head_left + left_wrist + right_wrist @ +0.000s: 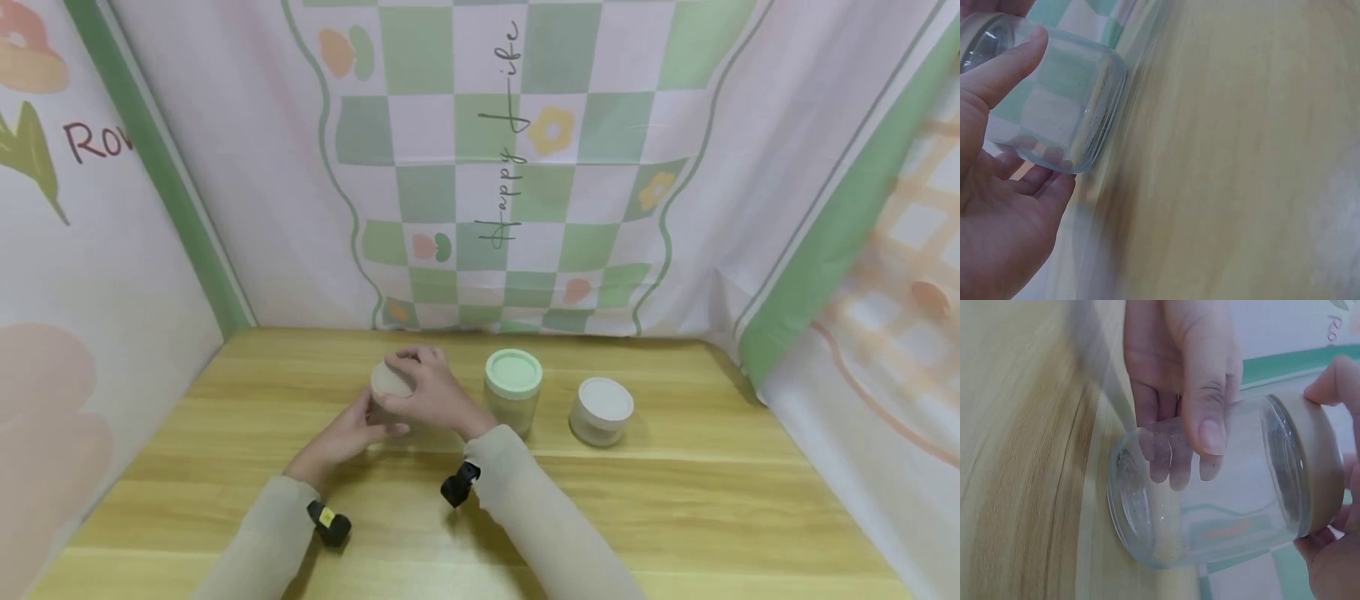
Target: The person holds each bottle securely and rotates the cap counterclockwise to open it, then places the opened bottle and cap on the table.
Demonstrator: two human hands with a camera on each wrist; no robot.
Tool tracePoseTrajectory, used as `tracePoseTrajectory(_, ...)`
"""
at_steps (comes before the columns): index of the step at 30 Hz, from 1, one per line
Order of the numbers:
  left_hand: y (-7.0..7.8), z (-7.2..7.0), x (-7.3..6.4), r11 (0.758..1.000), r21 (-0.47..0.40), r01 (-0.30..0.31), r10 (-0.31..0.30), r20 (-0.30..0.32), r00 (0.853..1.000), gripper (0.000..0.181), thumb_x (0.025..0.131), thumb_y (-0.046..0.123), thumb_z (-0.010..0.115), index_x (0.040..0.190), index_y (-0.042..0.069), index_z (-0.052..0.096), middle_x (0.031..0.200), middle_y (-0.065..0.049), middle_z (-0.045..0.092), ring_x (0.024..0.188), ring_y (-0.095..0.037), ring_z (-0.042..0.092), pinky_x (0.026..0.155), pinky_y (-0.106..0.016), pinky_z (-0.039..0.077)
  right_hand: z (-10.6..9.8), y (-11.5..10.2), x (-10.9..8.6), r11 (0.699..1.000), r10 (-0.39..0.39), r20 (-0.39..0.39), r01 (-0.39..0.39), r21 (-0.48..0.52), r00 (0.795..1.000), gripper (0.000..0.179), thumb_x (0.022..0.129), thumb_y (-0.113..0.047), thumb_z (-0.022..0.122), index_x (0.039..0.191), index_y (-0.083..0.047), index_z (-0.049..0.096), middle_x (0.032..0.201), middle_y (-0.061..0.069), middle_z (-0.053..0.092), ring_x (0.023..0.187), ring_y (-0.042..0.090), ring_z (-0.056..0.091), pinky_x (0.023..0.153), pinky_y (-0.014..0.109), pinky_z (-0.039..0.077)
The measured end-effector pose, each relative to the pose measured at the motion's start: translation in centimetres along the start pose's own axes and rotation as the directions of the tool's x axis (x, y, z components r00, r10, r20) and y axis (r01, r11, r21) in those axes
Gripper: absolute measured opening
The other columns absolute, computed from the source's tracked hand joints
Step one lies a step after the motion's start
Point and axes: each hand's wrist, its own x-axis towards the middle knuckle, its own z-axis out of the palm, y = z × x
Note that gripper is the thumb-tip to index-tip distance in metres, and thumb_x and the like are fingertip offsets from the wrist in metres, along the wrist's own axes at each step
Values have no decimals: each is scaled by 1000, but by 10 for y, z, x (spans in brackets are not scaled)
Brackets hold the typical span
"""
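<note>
beige sleeves (540, 517) stretch across the table (705, 500) on the near side of the green-lidded jar (513, 377). left of that jar is a clear glass jar (1238, 494); the left hand (343, 432) curls round its body, spread about its width, while the right hand (437, 393) grips its beige lid (1324, 465) by the rim. right of the green-lidded jar stands a shorter white-lidded jar (603, 407).
</note>
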Motion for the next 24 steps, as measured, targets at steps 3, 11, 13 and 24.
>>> tracePoseTrajectory(3,-2,-1,0,1000,6,-10,10,9,1000,97,95,27,70,161,15,1,164,-14,13,148,-41,13,113,-69,16,-2,1,1,998,-1,39,-1,61,999,62,89,-34,71,144,-12,55,147,6,45,132,29,33,95,42,46)
tracePoseTrajectory(11,-2,-1,0,1000,18,-10,10,9,1000,98,95,29,71,162,16,0,165,-14,14,149,-40,12,114,-68,15,-4,3,1,996,-14,78,8,85,997,63,88,-31,71,146,-13,53,150,5,43,129,25,33,93,37,46)
tracePoseTrajectory(13,-2,-1,-1,1000,21,-10,10,7,1000,98,95,29,71,162,17,0,165,-13,14,149,-40,13,114,-68,15,-4,3,1,997,-31,80,24,79,996,63,88,-29,70,146,-13,53,150,6,43,130,26,34,93,38,46)
tracePoseTrajectory(24,-2,1,0,1000,-16,-27,27,4,1000,97,94,27,72,162,18,3,165,-10,11,148,-40,16,112,-70,17,10,-8,-6,985,-24,-102,6,-174,995,71,94,-56,61,147,-9,50,152,16,42,137,35,36,106,53,40)
